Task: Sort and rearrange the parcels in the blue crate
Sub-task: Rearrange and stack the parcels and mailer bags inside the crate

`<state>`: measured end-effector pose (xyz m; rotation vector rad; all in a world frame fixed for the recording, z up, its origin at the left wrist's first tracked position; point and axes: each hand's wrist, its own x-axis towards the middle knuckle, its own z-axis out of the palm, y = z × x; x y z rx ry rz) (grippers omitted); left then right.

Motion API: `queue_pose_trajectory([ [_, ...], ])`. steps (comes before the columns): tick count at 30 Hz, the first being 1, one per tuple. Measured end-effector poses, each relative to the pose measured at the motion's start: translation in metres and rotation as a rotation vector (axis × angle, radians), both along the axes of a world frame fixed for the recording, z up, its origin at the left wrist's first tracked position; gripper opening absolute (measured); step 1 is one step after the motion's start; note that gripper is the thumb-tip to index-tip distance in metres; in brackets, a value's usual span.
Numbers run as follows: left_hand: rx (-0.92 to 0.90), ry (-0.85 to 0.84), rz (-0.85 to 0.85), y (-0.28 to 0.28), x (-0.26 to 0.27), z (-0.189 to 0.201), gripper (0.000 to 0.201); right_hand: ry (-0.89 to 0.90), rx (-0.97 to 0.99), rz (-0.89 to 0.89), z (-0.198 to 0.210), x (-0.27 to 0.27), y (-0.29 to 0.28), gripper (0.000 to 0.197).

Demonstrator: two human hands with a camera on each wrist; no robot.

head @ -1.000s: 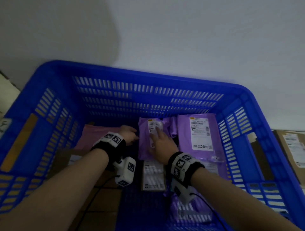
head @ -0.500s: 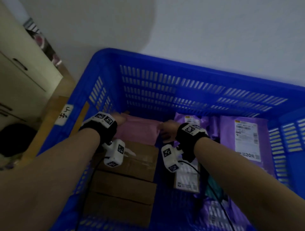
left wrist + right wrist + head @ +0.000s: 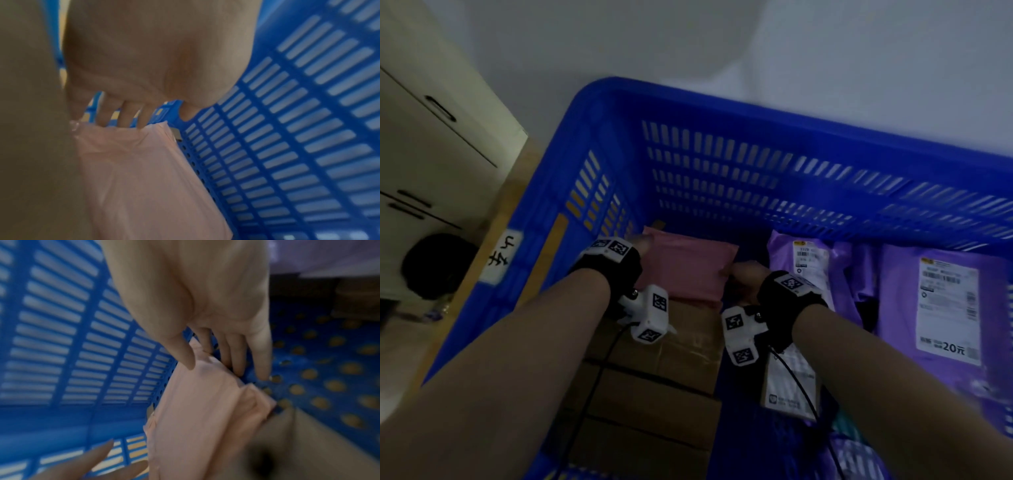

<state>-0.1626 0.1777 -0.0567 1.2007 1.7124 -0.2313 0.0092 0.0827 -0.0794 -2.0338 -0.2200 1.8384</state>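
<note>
A pink soft parcel (image 3: 688, 270) lies in the far left corner of the blue crate (image 3: 722, 113), on top of a cardboard box (image 3: 674, 342). My left hand (image 3: 642, 245) is at its left end. In the left wrist view its straight fingers (image 3: 125, 113) reach down behind the pink parcel's (image 3: 144, 178) edge. My right hand (image 3: 743, 274) is at the right end. In the right wrist view its thumb (image 3: 185, 356) lies on the pink parcel (image 3: 195, 402) and its fingers (image 3: 236, 356) go under the edge, pinching it.
Purple parcels (image 3: 811, 274) (image 3: 928, 308) with white labels fill the crate's right side. A white-labelled packet (image 3: 787, 380) lies under my right wrist. More cardboard boxes (image 3: 647, 428) sit near left. The slotted crate wall (image 3: 287, 129) is close behind the pink parcel. A cabinet (image 3: 431, 137) stands left of the crate.
My right hand left the small purple parcel and moved left to the pink parcel's right end. My left hand shifted to its left end. The view swung left.
</note>
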Motion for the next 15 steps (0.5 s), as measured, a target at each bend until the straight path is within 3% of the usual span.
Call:
queue_pose_trajectory([
  [5,0.01,-0.094,0.096,0.004,0.001,-0.004,0.048,-0.011,-0.006,0.0,-0.006,0.003,-0.004,0.053],
  [9,0.037,-0.108,0.071,0.002,0.002,0.007,0.048,-0.026,0.034,0.015,0.01,0.0,-0.004,0.057],
  [15,0.108,-0.175,0.064,0.001,-0.007,0.031,0.046,-0.012,0.179,-0.009,0.054,0.001,-0.008,0.042],
])
